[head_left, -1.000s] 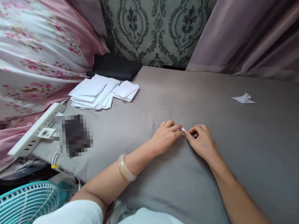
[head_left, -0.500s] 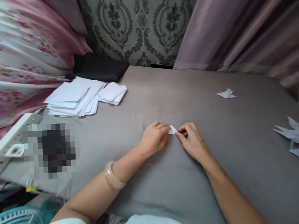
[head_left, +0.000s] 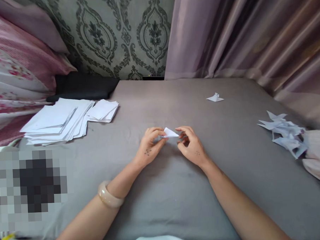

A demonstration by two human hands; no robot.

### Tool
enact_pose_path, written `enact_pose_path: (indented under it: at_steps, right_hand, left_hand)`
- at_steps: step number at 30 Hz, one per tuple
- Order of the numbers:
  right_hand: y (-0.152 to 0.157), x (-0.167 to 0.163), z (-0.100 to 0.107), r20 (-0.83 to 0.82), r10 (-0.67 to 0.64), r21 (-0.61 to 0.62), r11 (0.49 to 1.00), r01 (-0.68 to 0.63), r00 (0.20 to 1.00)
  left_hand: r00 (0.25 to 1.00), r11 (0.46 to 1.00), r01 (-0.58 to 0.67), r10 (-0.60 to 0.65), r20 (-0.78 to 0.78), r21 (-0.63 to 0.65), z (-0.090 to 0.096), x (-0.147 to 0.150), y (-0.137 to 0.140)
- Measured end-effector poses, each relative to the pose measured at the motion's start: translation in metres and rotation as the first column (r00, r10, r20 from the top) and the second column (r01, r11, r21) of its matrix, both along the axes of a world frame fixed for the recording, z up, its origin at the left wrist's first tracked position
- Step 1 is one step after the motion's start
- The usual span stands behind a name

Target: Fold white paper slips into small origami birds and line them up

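A small sheet of white paper (head_left: 170,133), folded into a triangle, is held just above the grey cloth surface. My left hand (head_left: 150,145) pinches its left end between thumb and fingers. At the paper's right tip is my right hand (head_left: 191,145), its fingers curved and its thumb apart from them. That tip reaches in between them; whether it touches a finger is hard to tell. A light bangle (head_left: 110,195) circles my left wrist.
Stacked white paper sheets (head_left: 55,121) lie at the left, with a smaller stack (head_left: 103,110) beside them. One folded paper bird (head_left: 215,97) rests at the back right. Several folded paper pieces (head_left: 285,130) are heaped at the far right. Behind them hangs a curtain (head_left: 198,37).
The view has swung to the right. The folded paper now shows as a wider triangle, and the fingers and thumb of my right hand have spread from their pinch at its edge.
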State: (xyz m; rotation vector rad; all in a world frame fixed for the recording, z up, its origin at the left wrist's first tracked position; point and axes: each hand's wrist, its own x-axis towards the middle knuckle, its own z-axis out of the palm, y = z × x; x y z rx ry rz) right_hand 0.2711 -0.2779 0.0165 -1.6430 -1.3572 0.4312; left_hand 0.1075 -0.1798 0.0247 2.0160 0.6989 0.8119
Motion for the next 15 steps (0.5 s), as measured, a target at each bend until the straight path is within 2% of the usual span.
enact_pose_path:
  at_steps: [2,4,6,8,10,13,15]
  right_hand:
    - [-0.001,-0.004,0.004,-0.015,-0.016,0.074,0.997,0.017,1.000]
    - [-0.003,-0.008,0.010,-0.003,-0.008,0.116,0.993,0.008,1.000]
    - [-0.005,-0.011,0.016,0.021,0.014,0.144,0.989,-0.017,1.000]
    - [-0.006,-0.013,0.019,0.050,0.033,0.157,0.987,-0.040,0.998]
    - [-0.006,-0.014,0.020,0.071,0.034,0.162,0.986,-0.045,0.997]
    - [-0.005,-0.013,0.017,0.054,0.010,0.182,0.983,-0.020,0.998]
    - [-0.004,-0.013,0.013,0.011,-0.029,0.170,0.985,0.027,1.000]
  left_hand:
    - [0.996,0.967,0.022,-0.001,0.084,-0.253,0.004,-0.001,0.000]
    - [0.988,0.871,0.105,-0.036,0.150,-0.479,0.006,-0.002,-0.001]
    - [0.972,0.778,0.203,-0.087,0.218,-0.594,0.007,-0.002,-0.003]
    - [0.955,0.730,0.277,-0.140,0.261,-0.624,0.007,-0.001,-0.004]
    - [0.949,0.737,0.301,-0.171,0.265,-0.605,0.008,-0.001,-0.005]
    - [0.968,0.809,0.225,-0.122,0.220,-0.543,0.009,-0.001,-0.005]
    - [0.969,0.812,0.210,-0.097,0.228,-0.544,0.011,0.000,-0.005]
